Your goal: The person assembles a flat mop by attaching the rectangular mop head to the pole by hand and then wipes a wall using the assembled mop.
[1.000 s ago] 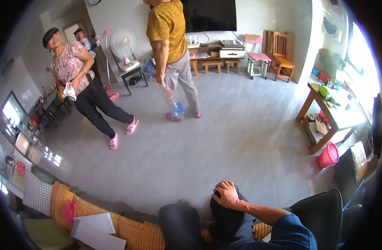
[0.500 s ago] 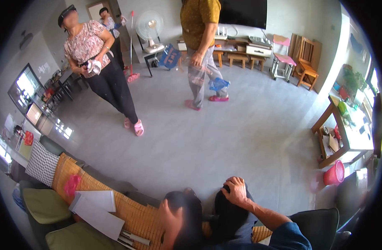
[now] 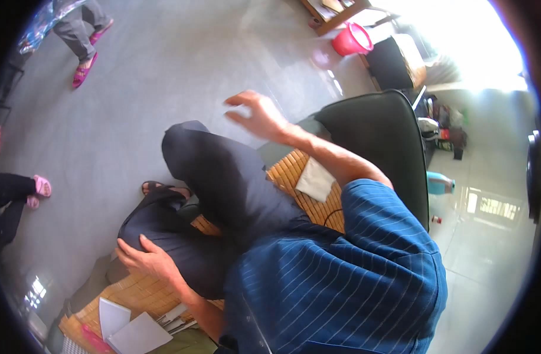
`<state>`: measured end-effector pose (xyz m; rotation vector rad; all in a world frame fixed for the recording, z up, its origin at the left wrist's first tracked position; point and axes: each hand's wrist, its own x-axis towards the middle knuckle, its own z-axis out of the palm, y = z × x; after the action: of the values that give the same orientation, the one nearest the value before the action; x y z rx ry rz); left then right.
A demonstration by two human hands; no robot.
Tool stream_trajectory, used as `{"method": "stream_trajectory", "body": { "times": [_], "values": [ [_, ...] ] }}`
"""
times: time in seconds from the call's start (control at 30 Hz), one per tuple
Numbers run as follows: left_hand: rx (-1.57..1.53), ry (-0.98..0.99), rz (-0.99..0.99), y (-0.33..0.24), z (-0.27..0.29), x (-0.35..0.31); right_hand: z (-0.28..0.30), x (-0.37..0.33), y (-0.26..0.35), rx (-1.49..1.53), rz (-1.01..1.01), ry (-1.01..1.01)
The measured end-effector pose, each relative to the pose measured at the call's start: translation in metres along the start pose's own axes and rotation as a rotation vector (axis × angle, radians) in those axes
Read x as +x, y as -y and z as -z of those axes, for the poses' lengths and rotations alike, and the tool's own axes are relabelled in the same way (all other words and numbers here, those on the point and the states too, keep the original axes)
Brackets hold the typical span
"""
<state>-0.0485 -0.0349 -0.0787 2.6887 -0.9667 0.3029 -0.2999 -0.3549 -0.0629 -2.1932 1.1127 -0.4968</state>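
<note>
Both hands are empty: the left hand [image 3: 149,259] lies flat, fingers spread, on the dark-trousered left knee [image 3: 146,227] beneath it; the right hand [image 3: 258,115] hangs open above the raised right knee [image 3: 190,138], touching nothing.

The person wears a blue shirt [image 3: 341,277] with thin white stripes. The stripes run in long lines across the chest and shoulder. The shirt has short sleeves, and one sleeve ends just above the elbow of the right arm. Below that, both arms are bare down to the left hand [image 3: 149,259] and the right hand [image 3: 258,115]. No ring or watch shows on either hand. The legs are in dark trousers [image 3: 223,189], plain and a bit baggy. One foot wears a dark sandal [image 3: 164,190], near the left hand.
</note>
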Motion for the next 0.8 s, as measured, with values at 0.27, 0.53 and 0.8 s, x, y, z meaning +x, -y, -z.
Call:
{"method": "stream_trajectory", "body": {
  "times": [0.27, 0.53, 0.8],
  "values": [
    [-0.089, -0.045, -0.008, 0.001, -0.004, -0.01, 0.083, -0.176, -0.113, -0.236, -0.515, -0.058],
    [-0.1, -0.037, 0.057, -0.003, 0.006, -0.002, 0.062, -0.258, -0.096, -0.389, -0.693, 0.29],
    [-0.162, -0.084, 0.114, -0.003, -0.004, -0.012, 0.065, -0.252, -0.176, 0.212, -0.889, 0.31]
  ]
}}
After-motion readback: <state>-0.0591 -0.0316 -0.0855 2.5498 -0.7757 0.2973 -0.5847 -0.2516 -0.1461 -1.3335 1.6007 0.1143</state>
